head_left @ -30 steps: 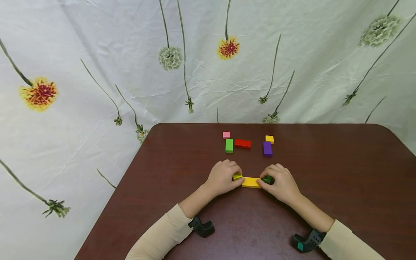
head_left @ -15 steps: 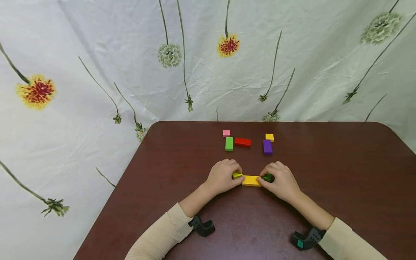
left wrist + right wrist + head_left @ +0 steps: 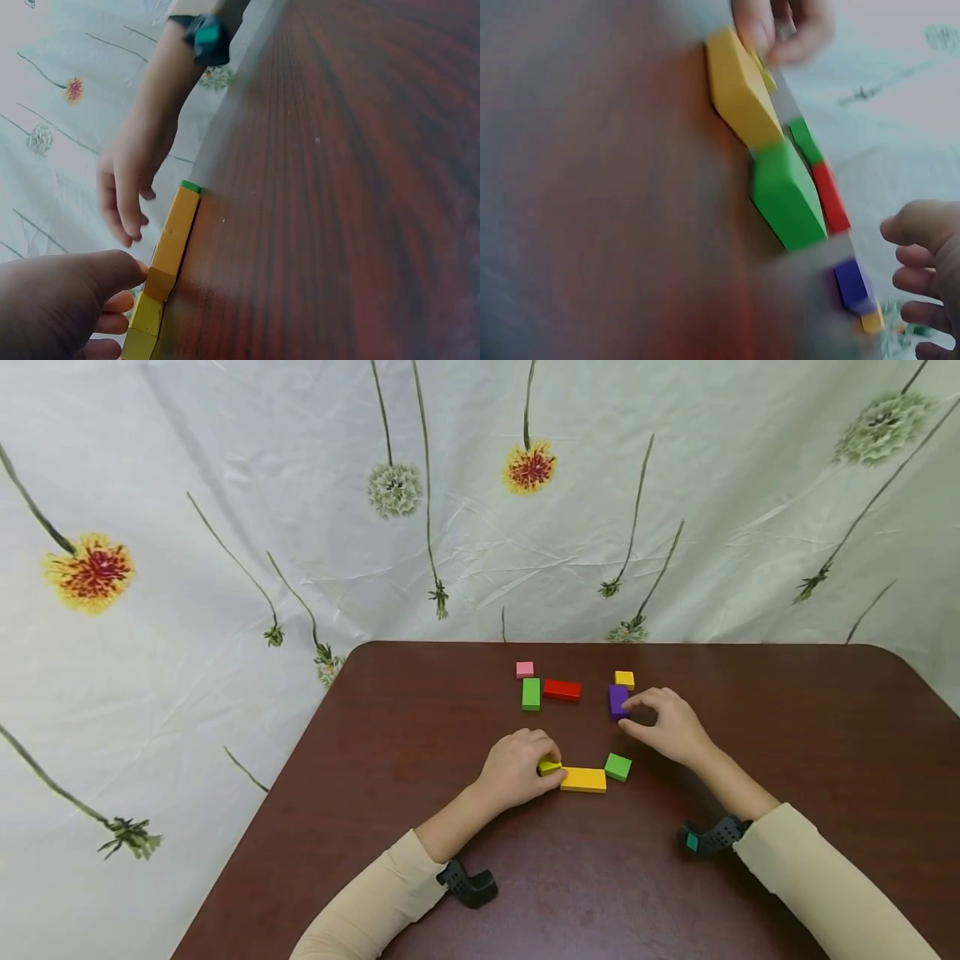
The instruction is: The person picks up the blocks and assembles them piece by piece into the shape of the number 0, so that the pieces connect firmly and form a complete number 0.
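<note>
In the head view my left hand holds a small lime-yellow block, its thumb at the left end of a long orange-yellow block. The left wrist view shows these two blocks end to end along the table, the thumb beside their joint. A small green block lies slightly turned at the right end of the orange-yellow one. My right hand is over the table beside the purple block, thumb and forefinger spread with nothing between them. Its forefinger overlaps the purple block's edge; contact cannot be told.
Farther back lie a pink block, a longer green block, a red block and a small yellow block behind the purple one. A flower-patterned cloth hangs past the far edge of the brown table.
My right hand has let go of the small green block and moved away, up and right toward the purple block. The green block now shows fully. My left hand has stayed in place.
</note>
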`<action>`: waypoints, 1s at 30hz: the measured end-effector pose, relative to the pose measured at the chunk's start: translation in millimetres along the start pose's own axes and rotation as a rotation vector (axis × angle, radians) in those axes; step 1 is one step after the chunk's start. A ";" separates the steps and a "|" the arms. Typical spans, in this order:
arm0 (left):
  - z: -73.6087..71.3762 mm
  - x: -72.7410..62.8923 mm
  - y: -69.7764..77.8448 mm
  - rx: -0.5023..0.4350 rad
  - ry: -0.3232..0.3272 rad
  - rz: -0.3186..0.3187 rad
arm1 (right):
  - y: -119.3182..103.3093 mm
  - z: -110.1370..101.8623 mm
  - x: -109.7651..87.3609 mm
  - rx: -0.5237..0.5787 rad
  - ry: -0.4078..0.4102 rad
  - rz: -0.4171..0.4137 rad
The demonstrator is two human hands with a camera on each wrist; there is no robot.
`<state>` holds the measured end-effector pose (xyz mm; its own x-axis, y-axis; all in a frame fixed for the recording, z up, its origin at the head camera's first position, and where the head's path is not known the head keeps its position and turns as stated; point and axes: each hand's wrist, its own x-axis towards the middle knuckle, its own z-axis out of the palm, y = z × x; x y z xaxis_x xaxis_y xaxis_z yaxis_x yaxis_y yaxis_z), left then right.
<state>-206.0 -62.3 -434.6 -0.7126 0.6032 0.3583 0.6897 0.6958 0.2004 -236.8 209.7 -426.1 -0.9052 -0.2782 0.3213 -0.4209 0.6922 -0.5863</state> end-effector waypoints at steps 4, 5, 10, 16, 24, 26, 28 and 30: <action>0.8 -0.3 -0.2 0.007 0.003 0.005 | 12.7 -3.0 13.1 -0.012 -0.064 0.035; 0.8 -0.5 0.0 0.007 0.004 0.006 | 15.1 -3.6 15.7 -0.015 -0.076 0.041; 0.1 -0.7 1.3 0.009 -0.002 0.009 | 21.4 -7.2 26.8 -0.029 -0.142 0.078; -1.4 -1.0 1.0 0.009 0.000 0.009 | 22.6 -8.0 36.7 -0.031 -0.206 0.098; -0.4 -1.5 0.1 0.011 -0.007 0.011 | 23.2 -7.2 43.8 -0.035 -0.245 0.099; -0.4 -1.6 0.0 0.011 -0.002 0.015 | 23.8 -7.2 45.9 -0.051 -0.257 0.099; 0.0 -1.5 -0.5 0.011 0.002 0.019 | 23.1 -7.8 47.3 -0.065 -0.270 0.098; 0.2 -1.4 -1.0 0.009 0.006 0.022 | 22.4 -8.2 48.2 -0.076 -0.282 0.097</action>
<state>-205.8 -63.8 -435.5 -0.6965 0.6161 0.3678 0.7039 0.6860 0.1839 -289.4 217.2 -417.6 -0.9260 -0.3753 0.0411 -0.3360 0.7695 -0.5431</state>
